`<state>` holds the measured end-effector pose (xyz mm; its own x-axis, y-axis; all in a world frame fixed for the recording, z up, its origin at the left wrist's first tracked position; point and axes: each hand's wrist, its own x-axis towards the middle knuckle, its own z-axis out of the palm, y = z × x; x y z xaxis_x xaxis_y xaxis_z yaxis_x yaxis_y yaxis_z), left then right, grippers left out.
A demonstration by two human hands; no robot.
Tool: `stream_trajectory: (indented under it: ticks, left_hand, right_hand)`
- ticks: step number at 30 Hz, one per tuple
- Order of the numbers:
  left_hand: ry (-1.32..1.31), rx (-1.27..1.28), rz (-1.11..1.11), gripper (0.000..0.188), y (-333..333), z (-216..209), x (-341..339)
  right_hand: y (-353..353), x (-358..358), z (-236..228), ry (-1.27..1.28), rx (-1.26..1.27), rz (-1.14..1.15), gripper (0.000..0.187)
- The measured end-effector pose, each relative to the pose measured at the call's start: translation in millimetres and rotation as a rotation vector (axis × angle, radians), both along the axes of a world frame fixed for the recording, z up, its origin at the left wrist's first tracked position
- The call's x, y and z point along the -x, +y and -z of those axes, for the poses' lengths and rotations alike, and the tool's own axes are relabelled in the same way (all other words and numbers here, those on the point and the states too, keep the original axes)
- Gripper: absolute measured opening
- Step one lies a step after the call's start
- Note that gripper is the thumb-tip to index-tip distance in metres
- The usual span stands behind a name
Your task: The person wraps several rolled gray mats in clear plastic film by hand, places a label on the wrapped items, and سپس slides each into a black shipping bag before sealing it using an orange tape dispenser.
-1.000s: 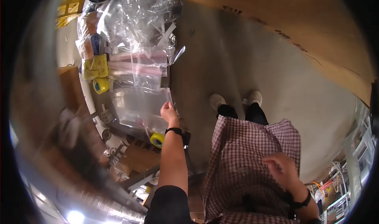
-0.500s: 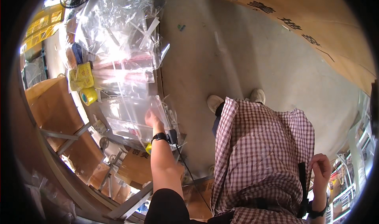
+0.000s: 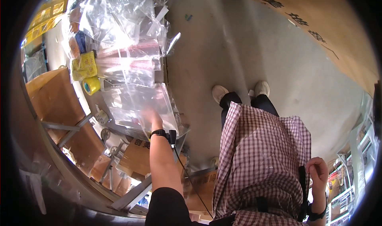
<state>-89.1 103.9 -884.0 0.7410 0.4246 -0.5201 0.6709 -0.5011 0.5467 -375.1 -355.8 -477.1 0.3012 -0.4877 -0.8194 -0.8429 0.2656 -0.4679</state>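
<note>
My left hand (image 3: 150,117), smeared by motion, reaches over the near part of a stack of clear plastic bags (image 3: 125,100) on the workbench at left. Its fingers are too blurred to show whether they pinch a bag. A black band with a small cabled device (image 3: 172,137) sits on that wrist. Beyond the stack lie more clear bags with pink-red strips (image 3: 135,63). My right hand (image 3: 317,171) hangs beside the checked apron (image 3: 262,154), its fingers curled in and nothing visible in them.
Along the bench's left side are a yellow patterned packet (image 3: 84,66) and a roll of yellow tape (image 3: 91,85). Crumpled clear film (image 3: 115,19) covers the far end. Cardboard boxes (image 3: 59,102) stand left; a large carton (image 3: 318,15) rises at the far right.
My view has shifted a little, so bench and shoes appear higher. My left hand has drawn slightly nearer to me across the bags and blurred. The right hand stays beside the apron.
</note>
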Motion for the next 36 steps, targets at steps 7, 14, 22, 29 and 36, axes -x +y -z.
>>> stream_trajectory:
  ticks: [7, 14, 22, 29, 36]
  left_hand:
    - [-0.243, -0.503, 0.391, 0.064, 65, -61, -67]
    - [-0.322, -0.679, 0.249, 0.020, 5, -67, -58]
    - [-0.207, -0.229, 0.156, 0.026, 30, -88, -80]
    - [-0.132, 0.110, -0.079, 0.050, 33, -74, -82]
    - [-0.067, 0.589, 0.032, 0.016, 44, -94, -61]
  right_hand:
    - [-2, -15, 7, -0.041, -0.232, 0.013, 0.007]
    - [-1, -20, 15, -0.040, -0.198, 0.034, 0.006]
    - [-12, -152, 132, -0.553, -0.316, -0.768, 0.010]
    - [93, -288, 264, -0.921, -0.204, -1.154, 0.018]
    - [274, -353, 284, -1.033, -0.527, -1.033, 0.030]
